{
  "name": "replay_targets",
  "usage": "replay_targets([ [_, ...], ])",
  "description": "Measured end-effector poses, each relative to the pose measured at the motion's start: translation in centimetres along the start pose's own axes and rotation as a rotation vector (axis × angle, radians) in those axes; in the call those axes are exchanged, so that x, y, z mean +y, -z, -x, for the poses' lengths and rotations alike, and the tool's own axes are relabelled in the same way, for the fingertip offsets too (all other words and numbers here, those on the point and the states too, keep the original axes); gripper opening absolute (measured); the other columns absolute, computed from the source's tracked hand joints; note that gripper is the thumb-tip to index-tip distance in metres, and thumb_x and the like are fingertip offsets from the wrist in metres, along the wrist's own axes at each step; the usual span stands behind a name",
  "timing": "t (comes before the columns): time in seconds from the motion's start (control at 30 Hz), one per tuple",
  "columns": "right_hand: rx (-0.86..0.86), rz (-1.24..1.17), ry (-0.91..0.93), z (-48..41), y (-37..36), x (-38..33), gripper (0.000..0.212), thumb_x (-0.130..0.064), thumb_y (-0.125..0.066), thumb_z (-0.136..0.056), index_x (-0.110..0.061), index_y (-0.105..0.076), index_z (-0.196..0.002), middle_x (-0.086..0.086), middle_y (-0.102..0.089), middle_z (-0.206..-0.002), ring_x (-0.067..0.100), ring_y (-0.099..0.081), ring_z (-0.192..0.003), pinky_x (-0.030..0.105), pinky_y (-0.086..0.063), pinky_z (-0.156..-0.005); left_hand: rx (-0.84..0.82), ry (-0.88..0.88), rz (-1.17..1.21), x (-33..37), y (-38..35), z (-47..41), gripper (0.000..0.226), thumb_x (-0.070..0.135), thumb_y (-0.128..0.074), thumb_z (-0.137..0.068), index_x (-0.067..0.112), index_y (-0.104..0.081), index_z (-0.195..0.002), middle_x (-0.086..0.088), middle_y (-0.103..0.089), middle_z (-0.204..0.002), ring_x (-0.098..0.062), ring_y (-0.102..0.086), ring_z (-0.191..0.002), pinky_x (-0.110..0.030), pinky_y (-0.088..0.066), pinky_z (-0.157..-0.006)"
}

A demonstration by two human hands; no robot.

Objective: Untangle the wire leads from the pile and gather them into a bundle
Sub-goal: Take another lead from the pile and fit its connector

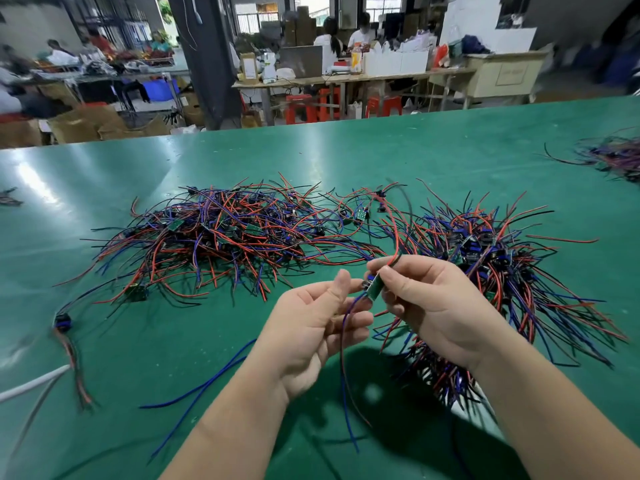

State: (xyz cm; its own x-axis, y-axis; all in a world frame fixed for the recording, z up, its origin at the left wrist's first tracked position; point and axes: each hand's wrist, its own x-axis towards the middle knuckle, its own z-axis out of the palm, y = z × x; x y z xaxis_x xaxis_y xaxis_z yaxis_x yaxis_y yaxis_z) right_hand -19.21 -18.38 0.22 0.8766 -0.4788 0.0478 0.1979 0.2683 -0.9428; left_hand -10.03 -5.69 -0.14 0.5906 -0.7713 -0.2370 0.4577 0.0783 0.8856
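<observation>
A tangled pile of red, blue and black wire leads [225, 237] with small green boards lies on the green table [433, 147], ahead and left of my hands. A second, more gathered bundle of leads [512, 282] lies to the right, partly under my right hand. My right hand [433, 303] pinches a small green circuit board [375, 287] whose red and black wires rise toward the pile. My left hand [311, 327] is beside it, palm up, fingers loosely curled round the blue and red wires [344, 368] that hang down from the board.
A single lead with a black connector [64, 322] lies at the left, and loose blue wires [204, 386] lie near my left forearm. Another wire heap [616, 157] sits far right. White cable [31, 384] crosses the left edge. People work at benches behind.
</observation>
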Motion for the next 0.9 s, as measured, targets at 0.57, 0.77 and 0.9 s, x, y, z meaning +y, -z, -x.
replay_targets([
  [0.57,0.036,0.190,0.054,0.0,-0.3,0.5,0.019,-0.029,-0.070,-0.065,-0.018,-0.079,-0.079,0.003,-0.070,-0.074,0.010,-0.056,-0.070,0.019,-0.043,-0.064,-0.017,-0.014,-0.075,0.0,-0.1,0.4,0.016,0.024,-0.076,-0.055,0.015,-0.077,-0.067,-0.001,-0.067,-0.064,-0.009,-0.064,-0.052,-0.018,-0.052,-0.047],
  [0.77,0.141,0.356,0.124,0.0,0.1,-0.3,0.017,-0.020,-0.064,-0.082,-0.016,-0.077,-0.071,0.007,-0.065,-0.066,0.008,-0.056,-0.060,0.015,-0.043,-0.056,-0.014,-0.036,-0.152,0.0,-0.3,0.4,0.015,0.012,-0.077,-0.058,0.008,-0.066,-0.068,-0.004,-0.059,-0.051,-0.013,-0.061,-0.045,-0.019,-0.050,-0.046],
  [0.9,0.338,0.036,0.110,-0.4,1.2,-2.3,0.020,-0.020,-0.062,-0.080,-0.008,-0.074,-0.070,0.001,-0.065,-0.064,0.006,-0.052,-0.047,0.013,-0.043,-0.046,-0.111,-0.047,-0.203,-0.4,-0.8,0.6,0.024,-0.001,-0.073,-0.073,0.014,-0.066,-0.055,-0.001,-0.055,-0.047,-0.013,-0.058,-0.042,-0.020,-0.048,-0.044],
])
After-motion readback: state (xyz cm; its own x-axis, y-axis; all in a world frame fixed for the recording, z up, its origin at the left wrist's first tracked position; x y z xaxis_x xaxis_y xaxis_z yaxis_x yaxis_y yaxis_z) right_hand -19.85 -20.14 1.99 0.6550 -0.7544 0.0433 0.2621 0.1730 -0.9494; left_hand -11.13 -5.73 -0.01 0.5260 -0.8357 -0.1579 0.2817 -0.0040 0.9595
